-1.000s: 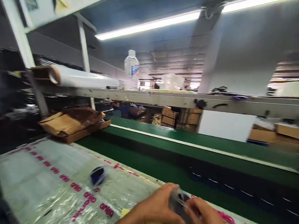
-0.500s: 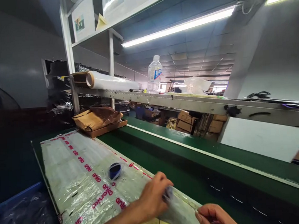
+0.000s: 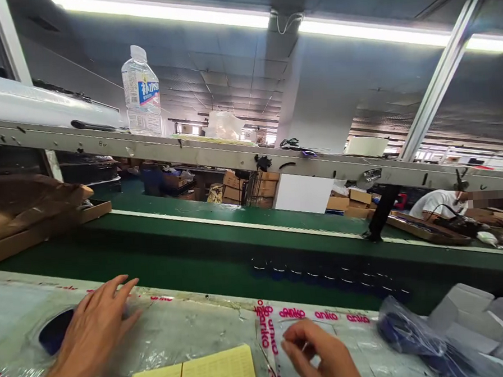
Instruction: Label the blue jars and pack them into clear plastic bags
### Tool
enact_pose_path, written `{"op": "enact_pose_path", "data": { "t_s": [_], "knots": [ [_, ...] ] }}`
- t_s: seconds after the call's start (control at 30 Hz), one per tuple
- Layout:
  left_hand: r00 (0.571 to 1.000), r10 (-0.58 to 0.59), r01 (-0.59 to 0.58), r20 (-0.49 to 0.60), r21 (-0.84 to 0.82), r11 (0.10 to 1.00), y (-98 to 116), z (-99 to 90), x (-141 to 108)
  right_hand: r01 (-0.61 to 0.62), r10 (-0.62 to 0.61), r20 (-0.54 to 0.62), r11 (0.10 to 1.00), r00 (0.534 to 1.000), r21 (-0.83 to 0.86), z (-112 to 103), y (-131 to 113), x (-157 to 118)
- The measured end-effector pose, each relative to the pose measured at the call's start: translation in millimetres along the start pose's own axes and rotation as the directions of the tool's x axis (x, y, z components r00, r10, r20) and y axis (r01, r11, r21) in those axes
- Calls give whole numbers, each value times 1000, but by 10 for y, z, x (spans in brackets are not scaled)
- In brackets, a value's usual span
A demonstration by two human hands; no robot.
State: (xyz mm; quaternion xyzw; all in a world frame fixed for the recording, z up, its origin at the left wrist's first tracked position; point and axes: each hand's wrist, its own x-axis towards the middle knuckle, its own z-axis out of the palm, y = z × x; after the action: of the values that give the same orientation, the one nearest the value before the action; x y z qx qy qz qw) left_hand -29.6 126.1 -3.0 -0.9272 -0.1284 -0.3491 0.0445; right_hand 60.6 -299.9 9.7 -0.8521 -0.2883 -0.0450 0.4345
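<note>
My left hand (image 3: 96, 326) is over the left part of the plastic-covered table (image 3: 178, 322), fingers spread and holding nothing. Just beside it lies a dark blue round item (image 3: 55, 332) in clear wrap, partly covered by the hand. My right hand (image 3: 319, 351) hovers near the front edge with fingers curled and thumb close to the index finger; nothing can be made out between them. Between the hands lies a yellow printed sheet or pad (image 3: 217, 373). To the right, dark blue items in clear plastic bags (image 3: 411, 332) lie beside open white boxes (image 3: 469, 318).
Behind the table runs a green conveyor surface (image 3: 175, 265) with a row of dark, shiny-edged items (image 3: 323, 277). A metal shelf beam (image 3: 216, 156) crosses above, bearing a plastic bottle (image 3: 142, 93). A cardboard tray (image 3: 96, 210) stands left. Another person (image 3: 435, 204) is far right.
The view has swung right. My left hand has let go of the small wrapped dark item and opened beside the blue one. The yellow sheet, bagged items and white boxes have come into view.
</note>
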Motion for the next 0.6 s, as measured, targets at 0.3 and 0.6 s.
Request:
{"op": "enact_pose_path", "data": {
  "t_s": [0.3, 0.6],
  "knots": [
    [961, 258, -272, -98, -189, 943, 995, -36, -126, -107, 138, 32, 875, 990, -472, 309, 277, 1613],
    [957, 185, -53, 225, -490, 870, 1155, -117, -249, 91, 15, 276, 926, 961, -366, 470, 161, 1482]
  ]
}}
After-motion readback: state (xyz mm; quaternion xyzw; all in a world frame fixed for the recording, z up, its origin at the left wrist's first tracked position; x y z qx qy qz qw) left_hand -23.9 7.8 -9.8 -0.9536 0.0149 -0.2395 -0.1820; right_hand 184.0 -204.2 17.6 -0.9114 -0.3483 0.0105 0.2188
